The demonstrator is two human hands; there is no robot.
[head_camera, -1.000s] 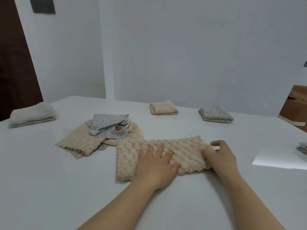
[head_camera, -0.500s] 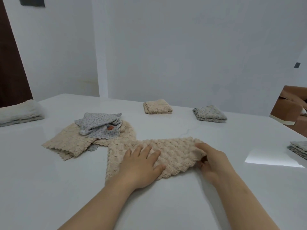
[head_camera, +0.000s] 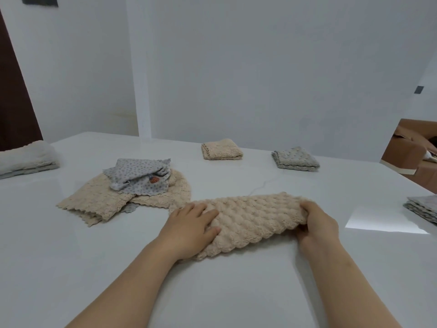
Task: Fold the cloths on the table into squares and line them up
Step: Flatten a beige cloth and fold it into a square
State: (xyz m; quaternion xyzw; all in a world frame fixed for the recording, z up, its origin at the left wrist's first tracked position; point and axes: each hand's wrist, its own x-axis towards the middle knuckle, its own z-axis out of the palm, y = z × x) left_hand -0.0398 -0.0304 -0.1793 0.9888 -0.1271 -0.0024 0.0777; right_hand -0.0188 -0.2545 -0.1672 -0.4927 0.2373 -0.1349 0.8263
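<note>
A beige bubble-textured cloth [head_camera: 250,218], folded into a long strip, lies on the white table [head_camera: 236,292] in front of me. My left hand [head_camera: 191,229] grips its left end, and that end is lifted off the table. My right hand [head_camera: 318,223] grips its right end, fingers curled under the edge. Two folded squares sit at the back: a beige one [head_camera: 221,149] and a grey one [head_camera: 295,159]. To the left lies an unfolded beige cloth [head_camera: 99,201] with a crumpled grey dotted cloth [head_camera: 139,176] on top.
A folded white towel [head_camera: 26,159] rests at the table's far left edge. Folded grey cloths [head_camera: 423,207] lie at the right edge. A white wall rises behind the table, and a brown sofa [head_camera: 411,147] shows past the right corner.
My left hand went from pressing flat on the strip to grasping and lifting its left end. My right hand closed on the right end and raised it slightly.
</note>
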